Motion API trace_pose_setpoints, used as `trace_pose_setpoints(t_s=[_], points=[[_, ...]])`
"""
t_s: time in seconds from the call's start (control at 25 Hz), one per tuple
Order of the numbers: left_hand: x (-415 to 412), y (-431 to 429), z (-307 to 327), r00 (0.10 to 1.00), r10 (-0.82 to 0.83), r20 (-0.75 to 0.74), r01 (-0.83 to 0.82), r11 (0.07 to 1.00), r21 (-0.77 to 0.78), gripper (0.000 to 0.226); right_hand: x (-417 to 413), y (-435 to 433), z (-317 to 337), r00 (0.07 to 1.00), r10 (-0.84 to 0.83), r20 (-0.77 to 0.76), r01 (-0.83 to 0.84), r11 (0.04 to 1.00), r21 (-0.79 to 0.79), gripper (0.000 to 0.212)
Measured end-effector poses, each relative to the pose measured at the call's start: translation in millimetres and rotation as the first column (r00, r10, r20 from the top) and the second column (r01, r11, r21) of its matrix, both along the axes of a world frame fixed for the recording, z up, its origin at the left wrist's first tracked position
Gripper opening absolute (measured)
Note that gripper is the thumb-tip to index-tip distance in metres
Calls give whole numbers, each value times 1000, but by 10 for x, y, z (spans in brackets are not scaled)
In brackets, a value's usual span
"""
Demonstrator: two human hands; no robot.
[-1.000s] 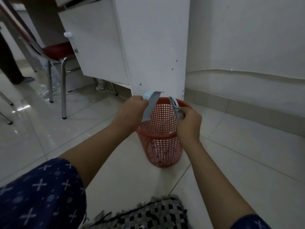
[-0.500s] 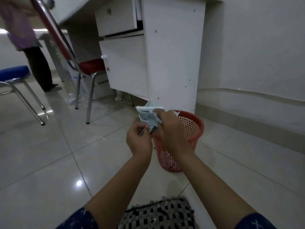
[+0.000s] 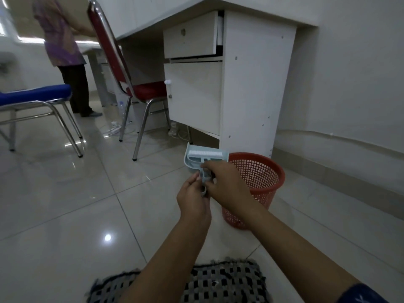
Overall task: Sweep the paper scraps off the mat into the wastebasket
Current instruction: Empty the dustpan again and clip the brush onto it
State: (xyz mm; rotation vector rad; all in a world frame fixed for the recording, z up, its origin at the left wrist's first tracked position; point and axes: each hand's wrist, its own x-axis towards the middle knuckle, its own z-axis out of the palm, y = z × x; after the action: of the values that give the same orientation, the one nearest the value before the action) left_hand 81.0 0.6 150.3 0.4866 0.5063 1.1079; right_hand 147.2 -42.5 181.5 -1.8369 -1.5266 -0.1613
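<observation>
A pale blue dustpan with its small brush nested inside (image 3: pixel 203 158) is held upright in front of me, just left of the red mesh wastebasket (image 3: pixel 260 178). My left hand (image 3: pixel 192 197) grips the lower end of the handles. My right hand (image 3: pixel 227 182) is closed on the handles higher up, partly covering them. The black-and-white woven mat (image 3: pixel 218 281) lies on the floor at the bottom of the view, half hidden by my forearms. No paper scraps show on the visible part of the mat.
A white desk cabinet (image 3: pixel 240 88) stands right behind the wastebasket, against the wall. A red chair (image 3: pixel 140 90) and a blue chair (image 3: pixel 37 97) stand to the left. A person (image 3: pixel 63 51) stands at the far left. Cables lie under the desk.
My hands moved apart from over the basket, came together left of it, and now hold the brush nested in the dustpan. My view rose and swung left.
</observation>
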Motion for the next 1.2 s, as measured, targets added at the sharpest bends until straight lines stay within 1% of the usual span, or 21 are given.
trace_pose_setpoints(t_s=[0.08,0.12,0.2,0.24,0.4,0.48,0.52,0.6,0.72,0.8,0.88,0.92,1.0,1.04,1.12,1.2], points=[[-76,38,-21,999,-11,39,11,1000,-3,35,0,-12,22,983,99,-156,-108,993,-49,46],[-107,47,-26,998,-18,55,18,1000,0,35,10,-18,25,959,140,-247,-158,986,-52,50],[-140,54,-40,996,-39,79,38,999,15,36,29,-19,21,900,186,-395,-212,977,-25,53],[-150,53,-50,995,-52,90,50,999,21,37,37,-16,10,880,195,-433,-221,975,-11,51],[-170,15,-71,989,-101,112,96,994,46,35,57,3,-125,871,206,-446,-205,977,50,34],[-211,-7,-88,987,-108,118,104,994,37,30,56,13,-192,896,204,-395,-184,979,88,19],[-236,-8,-109,986,-99,132,99,995,7,26,54,16,-224,905,207,-371,-183,978,101,16],[-285,-4,-169,985,-69,156,75,997,-32,23,28,14,-273,898,231,-375,-205,973,107,19],[-312,40,-355,994,-65,91,67,998,-22,29,-22,18,-379,875,256,-411,-254,965,59,17],[-322,94,-487,996,-66,62,69,997,-46,32,-45,46,-495,851,261,-455,-286,958,14,14],[-339,158,-620,997,-64,42,66,996,-66,35,-72,64,-607,801,246,-547,-287,958,11,13],[-336,175,-668,998,-58,34,60,995,-80,28,-80,74,-650,774,223,-592,-255,966,29,15],[-300,188,-746,999,-39,10,39,992,-118,12,-77,119,-736,719,132,-683,-135,990,50,24],[-269,195,-787,999,-32,-2,31,991,-131,13,-71,150,-783,684,73,-726,-66,997,39,28],[-181,217,-890,999,-26,-25,22,989,-147,15,-46,203,-876,587,-61,-807,32,998,-52,29],[-102,242,-1010,999,-11,-49,3,988,-156,17,-18,248,-983,452,-157,-878,-2,984,-177,20]])
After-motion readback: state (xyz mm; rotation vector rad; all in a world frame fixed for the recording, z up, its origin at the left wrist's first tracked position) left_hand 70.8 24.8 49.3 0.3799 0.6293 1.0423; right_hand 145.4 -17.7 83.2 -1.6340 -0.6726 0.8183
